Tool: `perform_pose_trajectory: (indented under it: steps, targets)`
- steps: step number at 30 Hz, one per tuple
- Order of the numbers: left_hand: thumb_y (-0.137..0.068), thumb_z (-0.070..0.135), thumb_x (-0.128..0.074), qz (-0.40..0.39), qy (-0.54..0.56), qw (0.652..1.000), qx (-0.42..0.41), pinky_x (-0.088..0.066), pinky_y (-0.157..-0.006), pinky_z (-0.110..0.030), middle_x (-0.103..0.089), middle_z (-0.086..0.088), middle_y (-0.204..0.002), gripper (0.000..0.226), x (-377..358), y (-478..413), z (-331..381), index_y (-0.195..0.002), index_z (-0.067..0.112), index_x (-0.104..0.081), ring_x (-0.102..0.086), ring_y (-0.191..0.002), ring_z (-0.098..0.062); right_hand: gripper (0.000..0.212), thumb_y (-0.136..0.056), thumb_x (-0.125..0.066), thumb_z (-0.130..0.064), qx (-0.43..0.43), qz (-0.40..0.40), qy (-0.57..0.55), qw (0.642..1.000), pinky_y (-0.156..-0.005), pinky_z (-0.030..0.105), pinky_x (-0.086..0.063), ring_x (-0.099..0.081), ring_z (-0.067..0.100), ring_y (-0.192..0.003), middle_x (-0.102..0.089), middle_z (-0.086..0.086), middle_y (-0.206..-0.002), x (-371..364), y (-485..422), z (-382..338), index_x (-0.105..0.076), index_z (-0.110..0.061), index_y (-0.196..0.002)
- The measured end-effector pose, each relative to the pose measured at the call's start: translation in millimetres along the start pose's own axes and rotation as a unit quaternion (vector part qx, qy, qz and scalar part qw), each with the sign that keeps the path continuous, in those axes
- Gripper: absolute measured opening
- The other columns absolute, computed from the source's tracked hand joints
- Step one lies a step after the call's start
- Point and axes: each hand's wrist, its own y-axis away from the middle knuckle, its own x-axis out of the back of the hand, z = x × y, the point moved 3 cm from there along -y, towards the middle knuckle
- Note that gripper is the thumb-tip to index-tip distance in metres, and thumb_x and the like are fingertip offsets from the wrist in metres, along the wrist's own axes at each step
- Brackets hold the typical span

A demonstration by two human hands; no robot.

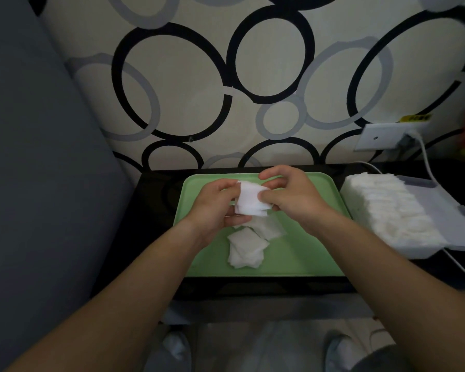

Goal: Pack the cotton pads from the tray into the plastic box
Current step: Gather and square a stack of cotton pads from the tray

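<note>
A green tray (306, 253) lies on a dark table. Above its middle, my left hand (215, 208) and my right hand (293, 194) both grip a small stack of white cotton pads (250, 201), held between fingers and thumbs. Under the hands, several loose cotton pads (247, 248) lie in a heap on the tray. To the right of the tray stands the white plastic box (438, 210), filled along its length with rows of upright cotton pads (387, 208).
The dark table (156, 200) stands against a wall with a ring pattern. A wall socket (381, 138) with a white cable (424, 157) sits behind the box. A grey sofa side (38, 183) is at the left. Feet in slippers show below.
</note>
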Motion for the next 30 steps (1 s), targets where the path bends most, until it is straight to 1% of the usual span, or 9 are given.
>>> perform_pose_trajectory:
  steps: [2, 6, 9, 12, 15, 17, 21, 24, 30]
  targets:
    - [-0.1, 0.021, -0.054, -0.002, 0.001, 1.0, 0.007, -0.06, -0.06, -0.032, -0.068, -0.014, -0.111, 0.014, -1.3, 1.9, 2.3, -0.104, 0.013, -0.064, -0.073, -0.079, -0.027, 0.034, -0.078, -0.069, 0.003, 0.006, 0.001, 0.012, 1.0, -0.054, 0.023, -0.051, -0.062, 0.014, -0.067, -0.066, 0.004, -0.086, 0.1, 0.5, -0.8, -0.065, -0.016, -0.106]
    - [-0.097, 0.046, -0.055, 0.007, 0.005, 0.999, 0.047, -0.062, -0.069, -0.041, -0.072, -0.014, -0.107, 0.038, -0.6, 2.0, 3.2, -0.108, 0.01, -0.065, -0.073, -0.086, -0.032, 0.036, -0.077, -0.071, 0.0, 0.013, -0.004, 0.033, 0.999, -0.058, 0.026, -0.052, -0.064, 0.017, -0.071, -0.067, 0.003, -0.088, -2.9, 0.7, -1.3, -0.065, -0.017, -0.107]
    - [-0.092, 0.03, -0.068, 0.002, -0.049, 0.999, 0.001, -0.062, -0.072, -0.039, -0.07, -0.017, -0.114, 0.031, 2.3, 1.8, 0.3, -0.112, 0.006, -0.067, -0.071, -0.1, -0.032, 0.037, -0.076, -0.075, -0.004, 0.022, -0.008, 0.047, 0.999, -0.061, 0.027, -0.054, -0.067, 0.018, -0.075, -0.067, 0.003, -0.091, -7.0, 0.1, -0.3, -0.064, -0.019, -0.109]
    - [-0.093, 0.017, -0.067, 0.048, -0.069, 0.996, -0.019, -0.062, -0.071, -0.037, -0.07, -0.012, -0.11, 0.021, 10.1, -1.2, -1.7, -0.112, 0.007, -0.065, -0.07, -0.099, -0.027, 0.034, -0.078, -0.078, -0.011, 0.017, -0.008, 0.08, 0.997, -0.061, 0.026, -0.05, -0.067, 0.014, -0.067, -0.068, 0.001, -0.084, -8.9, -2.3, 4.8, -0.061, -0.019, -0.107]
    - [-0.093, 0.014, -0.066, 0.089, -0.08, 0.992, -0.036, -0.061, -0.066, -0.031, -0.067, -0.004, -0.102, 0.014, 22.6, -4.4, 0.0, -0.107, 0.012, -0.063, -0.066, -0.091, -0.018, 0.021, -0.083, -0.076, -0.021, -0.005, -0.045, 0.189, 0.981, -0.06, 0.024, -0.046, -0.067, 0.015, -0.063, -0.069, 0.0, -0.079, -11.7, -3.9, 13.4, -0.061, -0.018, -0.098]
    - [-0.093, 0.013, -0.066, 0.101, -0.081, 0.991, -0.044, -0.059, -0.062, -0.027, -0.067, -0.003, -0.102, 0.016, 31.4, -6.5, 0.7, -0.109, 0.012, -0.062, -0.065, -0.09, -0.017, 0.016, -0.082, -0.077, -0.028, -0.011, -0.099, 0.291, 0.952, -0.06, 0.025, -0.045, -0.066, 0.016, -0.067, -0.068, -0.002, -0.076, -14.5, -1.0, 16.0, -0.066, -0.018, -0.089]
    - [-0.093, 0.011, -0.066, 0.121, -0.075, 0.989, -0.046, -0.059, -0.069, -0.032, -0.067, -0.009, -0.113, 0.029, 47.0, -10.4, 0.1, -0.121, 0.006, -0.062, -0.065, -0.1, -0.024, 0.039, -0.073, -0.08, -0.049, -0.036, -0.163, 0.411, 0.896, -0.077, 0.032, -0.053, -0.065, 0.017, -0.083, -0.068, -0.001, -0.09, -24.3, 9.2, 14.7, -0.069, -0.016, -0.091]
    - [-0.093, 0.012, -0.066, 0.122, -0.076, 0.988, -0.048, -0.058, -0.068, -0.032, -0.067, -0.01, -0.116, 0.027, 51.8, -11.9, 0.1, -0.119, 0.008, -0.062, -0.065, -0.104, -0.025, 0.052, -0.066, -0.081, -0.059, -0.048, -0.167, 0.447, 0.877, -0.077, 0.035, -0.054, -0.063, 0.016, -0.083, -0.067, -0.002, -0.093, -29.9, 12.3, 14.0, -0.066, -0.017, -0.095]
    - [-0.094, 0.011, -0.065, 0.118, -0.082, 0.988, -0.053, -0.056, -0.063, -0.028, -0.067, -0.007, -0.11, 0.028, 51.4, -12.6, 0.8, -0.121, 0.006, -0.061, -0.065, -0.096, -0.021, 0.053, -0.067, -0.086, -0.047, -0.026, -0.181, 0.425, 0.887, -0.083, 0.035, -0.054, -0.063, 0.018, -0.089, -0.065, -0.002, -0.098, -38.2, 12.7, 12.5, -0.065, -0.015, -0.104]
